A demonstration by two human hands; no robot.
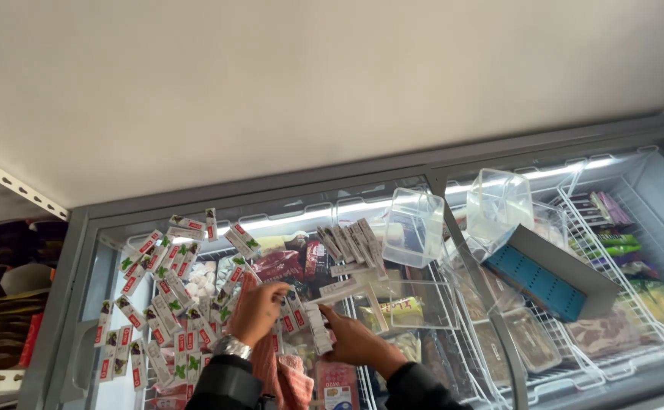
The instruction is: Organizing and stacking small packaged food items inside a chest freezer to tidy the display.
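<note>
On the freezer lid (89, 250), hands (358, 342) hold an upright box (318, 328).

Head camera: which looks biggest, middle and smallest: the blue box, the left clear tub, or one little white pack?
1. Blue box, biggest.
2. Left clear tub, middle; the clear tub beside it looks alike.
3. White pack in the right hand, smallest.

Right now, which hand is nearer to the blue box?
The right hand. It is on the glass lid, left of the blue box; the left hand is farther left.
</note>
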